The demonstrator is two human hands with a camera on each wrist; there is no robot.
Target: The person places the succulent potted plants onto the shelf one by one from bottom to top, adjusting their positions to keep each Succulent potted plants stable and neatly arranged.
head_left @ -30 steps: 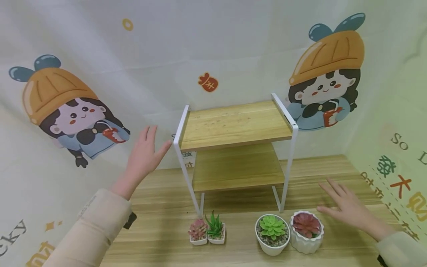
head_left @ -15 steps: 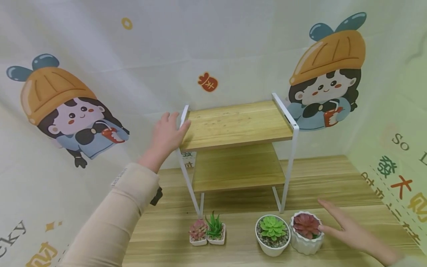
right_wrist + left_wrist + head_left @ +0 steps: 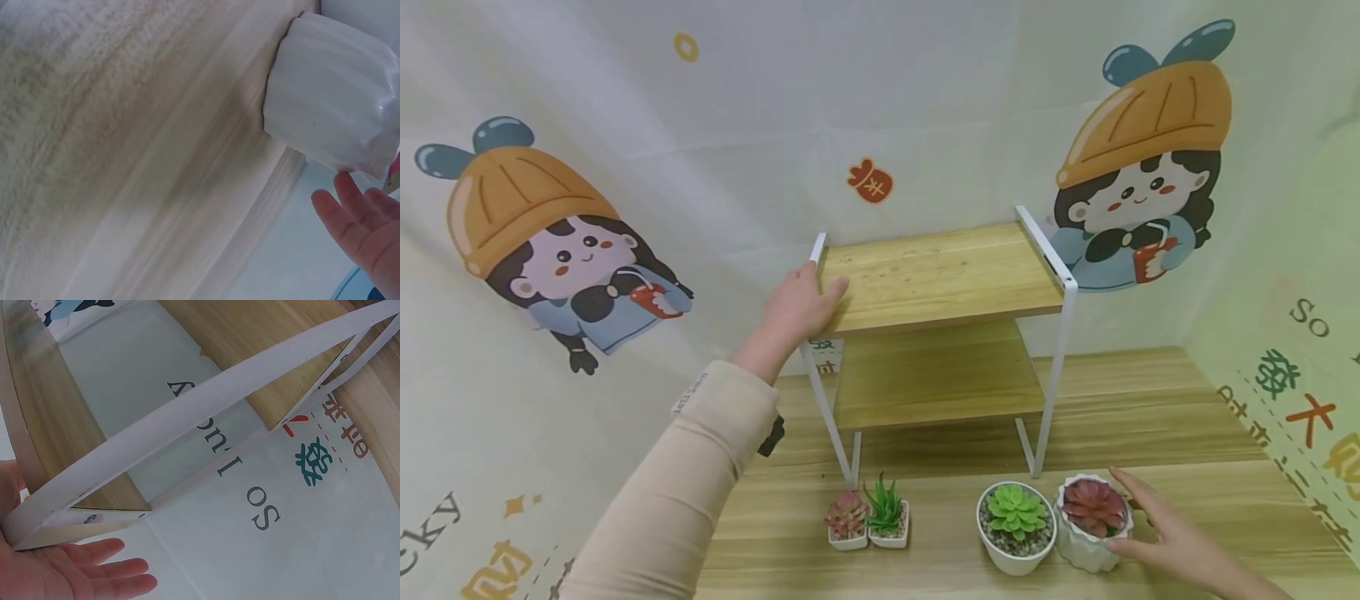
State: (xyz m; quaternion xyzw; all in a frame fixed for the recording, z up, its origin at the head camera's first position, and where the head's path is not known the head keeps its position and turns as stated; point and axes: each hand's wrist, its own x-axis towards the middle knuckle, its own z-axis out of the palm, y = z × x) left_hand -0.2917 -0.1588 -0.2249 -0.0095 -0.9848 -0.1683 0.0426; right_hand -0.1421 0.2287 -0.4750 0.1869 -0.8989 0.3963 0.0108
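Four small planters in the head view, all standing on a wood-grain table (image 3: 940, 579), before a two-tier shelf (image 3: 936, 275) of pale wooden boards in a white frame. Towards the left, side by side, a pink succulent (image 3: 847, 512) and a spiky green succulent (image 3: 886, 510), each in a little square white pot. Farther right, a round white pot (image 3: 1015, 561) with a bright green rosette (image 3: 1017, 510) over grey gravel, and just beside it a white fluted pot (image 3: 1084, 548) with a dark red rosette (image 3: 1094, 505). At the shelf's upper left corner, the left hand (image 3: 797, 312), with thumb over the board side. At the outer side of the fluted pot, the right hand (image 3: 1176, 542), with thumb and forefinger wide apart.

In the left wrist view, facts hidden from the head: a screw (image 3: 92, 519) in the white frame, the black word "So" (image 3: 264, 509) on the cloth beyond, and a rail between thumb and fingers, with these extended loosely rather than curled.

In the right wrist view, mainly the fluted pot's side wall, upright on the wood grain. By its rim, fingers (image 3: 350, 228) straight and slightly parted; contact impossible to tell. Thumb visible only from the head.
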